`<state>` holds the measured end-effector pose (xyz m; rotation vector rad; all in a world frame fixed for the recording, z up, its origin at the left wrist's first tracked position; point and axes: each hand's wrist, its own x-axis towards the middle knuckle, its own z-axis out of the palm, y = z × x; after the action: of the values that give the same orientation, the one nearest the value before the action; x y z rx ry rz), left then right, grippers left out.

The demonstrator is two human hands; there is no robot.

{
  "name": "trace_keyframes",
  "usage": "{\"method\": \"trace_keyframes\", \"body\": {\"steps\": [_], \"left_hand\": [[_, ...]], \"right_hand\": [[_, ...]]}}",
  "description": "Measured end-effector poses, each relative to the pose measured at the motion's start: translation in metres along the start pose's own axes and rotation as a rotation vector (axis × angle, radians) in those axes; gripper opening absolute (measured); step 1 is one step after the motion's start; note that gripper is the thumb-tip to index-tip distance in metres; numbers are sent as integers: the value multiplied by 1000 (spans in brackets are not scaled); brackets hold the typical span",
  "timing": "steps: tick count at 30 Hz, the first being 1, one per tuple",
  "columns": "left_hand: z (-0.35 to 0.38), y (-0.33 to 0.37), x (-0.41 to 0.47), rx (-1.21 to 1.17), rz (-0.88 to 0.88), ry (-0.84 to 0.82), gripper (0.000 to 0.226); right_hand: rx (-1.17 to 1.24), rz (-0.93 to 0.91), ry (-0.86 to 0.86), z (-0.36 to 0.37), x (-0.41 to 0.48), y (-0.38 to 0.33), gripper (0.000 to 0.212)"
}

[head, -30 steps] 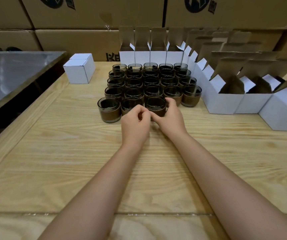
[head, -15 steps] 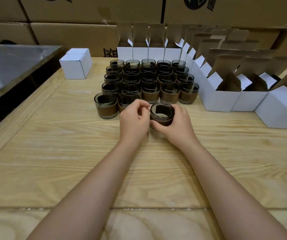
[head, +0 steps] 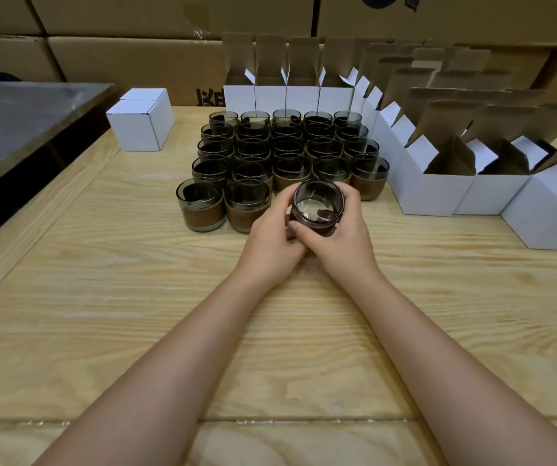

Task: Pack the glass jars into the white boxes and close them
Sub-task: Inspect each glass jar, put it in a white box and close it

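now, from the head view, one glass jar (head: pixel 317 203) sits between both hands just near of the jar block, tilted so its mouth faces the camera. the left hand (head: pixel 270 237) curls its fingers round the jar's left side, and the right hand (head: pixel 337 240) wraps the right side with its thumb across the near wall. the hands hide whether the base touches the wooden table (head: pixel 102 297).

twenty-two more jars (head: pixel 287 153) stand on the table: four rows of five, then two in the nearest row at its left end. one closed white box (head: pixel 140 121) stands far left, apart from the jars. four open white boxes (head: pixel 287 95) line the far edge, touching side by side. more open boxes (head: pixel 431 190) run near and right, and i cannot count them exactly.

bare wood spreads wide near and left of the hands. a steel surface (head: pixel 18 119) borders the left edge, and brown cartons (head: pixel 135 55) wall off the far side.
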<state>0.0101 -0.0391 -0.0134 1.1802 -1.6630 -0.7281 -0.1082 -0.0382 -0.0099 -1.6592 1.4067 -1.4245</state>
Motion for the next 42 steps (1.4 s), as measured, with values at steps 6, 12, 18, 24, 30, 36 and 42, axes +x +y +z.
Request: {"method": "trace_keyframes", "body": {"steps": [6,12,18,24,30,36,42], "left_hand": [[-2,-3,0,-34,-47,11,65],[-1,-5,0,-48,-23,30,64],[-1,-3,-1,-38,8,28,67],[-2,2,-2,-5,1,-32,69],[-3,1,-2,-16,-13,-44,71],[-5,0,0,-89,-54,-11,74],[-5,-3,1,-137,-87,30,72]], "right_hand": [[106,35,-77,-3,-2,0,67],[78,-31,-84,-3,-2,-5,63],[112,35,6,-2,-2,-10,55],[145,106,110,0,2,-10,39],[223,135,105,-2,5,-11,18],[355,192,8,-10,8,-15,15],[567,208,-243,-25,11,-8,23]]}}
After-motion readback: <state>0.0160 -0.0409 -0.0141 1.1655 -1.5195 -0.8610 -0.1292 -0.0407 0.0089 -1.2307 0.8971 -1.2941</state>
